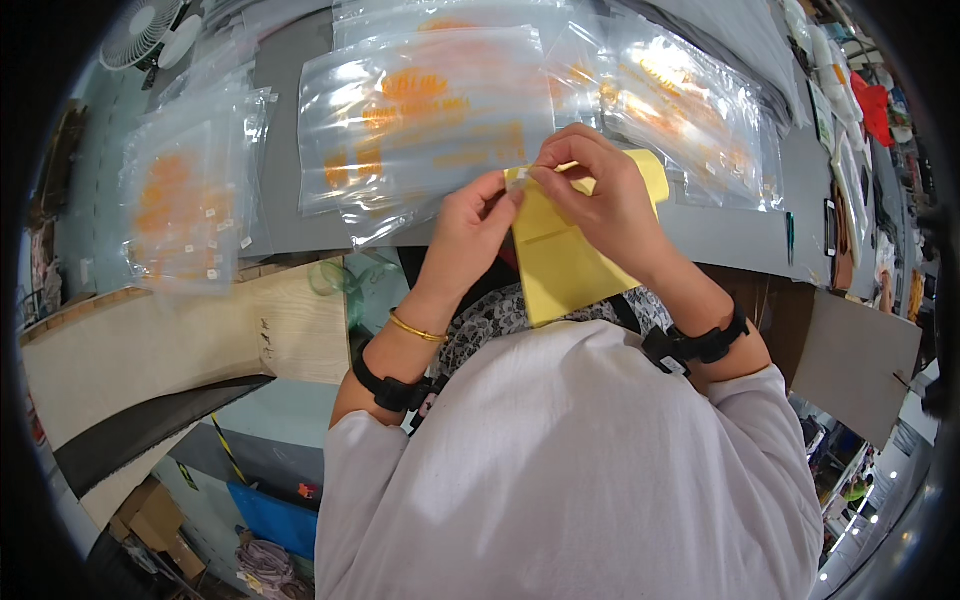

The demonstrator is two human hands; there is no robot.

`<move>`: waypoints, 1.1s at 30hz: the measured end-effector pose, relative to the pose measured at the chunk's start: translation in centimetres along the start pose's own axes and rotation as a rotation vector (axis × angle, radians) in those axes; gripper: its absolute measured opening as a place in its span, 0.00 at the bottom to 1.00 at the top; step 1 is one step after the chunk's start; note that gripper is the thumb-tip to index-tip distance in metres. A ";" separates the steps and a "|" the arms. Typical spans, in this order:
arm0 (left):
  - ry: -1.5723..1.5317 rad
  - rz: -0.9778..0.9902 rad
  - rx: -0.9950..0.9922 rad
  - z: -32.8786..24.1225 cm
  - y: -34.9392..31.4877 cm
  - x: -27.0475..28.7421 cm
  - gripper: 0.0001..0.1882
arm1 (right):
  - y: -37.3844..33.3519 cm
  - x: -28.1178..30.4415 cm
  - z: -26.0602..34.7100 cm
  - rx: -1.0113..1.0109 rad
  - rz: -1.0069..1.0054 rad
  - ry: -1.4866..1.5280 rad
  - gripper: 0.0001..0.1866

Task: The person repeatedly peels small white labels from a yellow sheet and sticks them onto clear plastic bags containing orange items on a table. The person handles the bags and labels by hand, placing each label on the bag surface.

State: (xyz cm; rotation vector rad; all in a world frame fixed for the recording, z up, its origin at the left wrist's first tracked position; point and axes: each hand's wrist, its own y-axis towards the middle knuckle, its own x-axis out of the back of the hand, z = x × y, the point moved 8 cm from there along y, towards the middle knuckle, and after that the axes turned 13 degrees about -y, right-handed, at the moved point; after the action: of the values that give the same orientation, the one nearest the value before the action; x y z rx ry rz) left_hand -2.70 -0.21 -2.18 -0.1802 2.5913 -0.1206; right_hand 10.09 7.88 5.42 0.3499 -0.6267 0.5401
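A yellow sheet [565, 272] hangs over the near edge of the table in front of my body. It has a crease across it, and its far right end is curled over. At its upper left corner sits a small white sticker [519, 177]. My left hand [468, 232] is closed, with thumb and forefinger pinching that corner. My right hand [606, 198] lies over the sheet, thumb and forefinger pinched together at the sticker. Just beyond my hands lies a clear plastic bag [430, 110] with orange print.
More printed clear bags [690, 110] lie at the right, and a stack of bags [185, 200] with small white stickers overhangs the grey table [290, 232] at left. A phone [830, 228] lies far right. A fan [140, 35] stands far left, above a wooden panel [150, 335].
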 end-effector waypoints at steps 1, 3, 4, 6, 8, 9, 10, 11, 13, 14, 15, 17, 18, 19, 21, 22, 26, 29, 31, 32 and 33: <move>0.129 -0.008 -0.041 -0.8 -0.1 0.6 0.11 | 0.1 0.0 -0.4 -0.046 0.097 0.136 0.04; 0.363 -0.065 -0.100 -2.8 -0.6 1.8 0.06 | 1.2 2.0 -2.0 -0.150 0.096 0.218 0.07; 0.508 0.035 -0.290 -4.9 -0.8 1.2 0.05 | 1.8 2.8 -3.4 -0.260 0.107 0.222 0.08; 0.775 0.242 -0.563 -7.8 -1.7 -0.2 0.03 | 3.3 3.5 -4.2 -0.171 0.143 0.092 0.09; 0.867 0.397 -0.529 -7.1 -1.9 -1.6 0.07 | 4.2 2.4 -5.0 -0.080 0.182 -0.001 0.09; 0.906 0.451 -0.564 -6.7 -1.9 -2.4 0.08 | 4.2 0.8 -5.0 0.004 0.262 -0.044 0.07; 0.959 0.504 -0.575 -5.9 -1.9 -3.2 0.10 | 4.2 -0.3 -6.0 -0.064 0.288 -0.050 0.07; 0.984 0.488 -0.599 -5.5 -1.8 -3.3 0.10 | 4.1 -1.6 -6.7 -0.104 0.313 -0.045 0.07; 1.065 0.448 -0.609 -4.6 -1.6 -3.4 0.12 | 4.2 -2.9 -6.8 -0.062 0.289 -0.067 0.06; 1.089 0.452 -0.593 -4.0 -1.5 -3.3 0.12 | 4.2 -3.3 -6.9 -0.060 0.274 -0.100 0.06; 1.115 0.452 -0.585 -3.6 -1.4 -3.3 0.11 | 4.2 -3.5 -6.7 -0.040 0.262 -0.129 0.06; 1.142 0.448 -0.567 -3.2 -1.3 -3.2 0.12 | 4.2 -3.6 -6.5 -0.014 0.245 -0.170 0.06; 1.142 0.445 -0.557 -3.1 -1.3 -3.1 0.13 | 4.3 -3.5 -6.6 -0.011 0.241 -0.182 0.06; 1.142 0.443 -0.547 -3.1 -1.3 -3.1 0.14 | 4.4 -3.4 -6.4 0.022 0.222 -0.187 0.05; 1.149 0.426 -0.542 -3.2 -1.2 -3.2 0.14 | 4.5 -3.3 -6.4 0.050 0.196 -0.252 0.05; 1.150 0.415 -0.538 -3.3 -1.1 -3.3 0.13 | 4.5 -3.4 -6.3 0.078 0.197 -0.292 0.05; 1.176 0.426 -0.565 -3.3 -0.8 -3.7 0.09 | 4.0 -3.6 -5.3 0.120 0.158 -0.433 0.06; 1.159 0.460 -0.499 -3.0 -0.4 -3.6 0.11 | 4.2 -3.0 -3.8 0.124 0.168 -0.654 0.09; 1.157 0.459 -0.452 -2.9 -0.3 -3.6 0.10 | 5.2 -2.4 -3.0 0.084 0.167 -0.796 0.13; 1.128 0.444 -0.448 -3.1 -0.2 -3.5 0.10 | 6.6 -1.9 -2.7 0.096 0.138 -0.797 0.15; 1.100 0.431 -0.444 -3.2 -0.2 -3.5 0.10 | 8.5 -1.5 -2.6 0.120 0.123 -0.793 0.17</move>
State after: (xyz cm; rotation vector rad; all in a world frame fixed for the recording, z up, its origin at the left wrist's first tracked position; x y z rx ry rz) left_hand -1.40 0.29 2.35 0.4148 3.6231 0.7072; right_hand 5.39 15.37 3.68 0.6511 -1.3906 0.5511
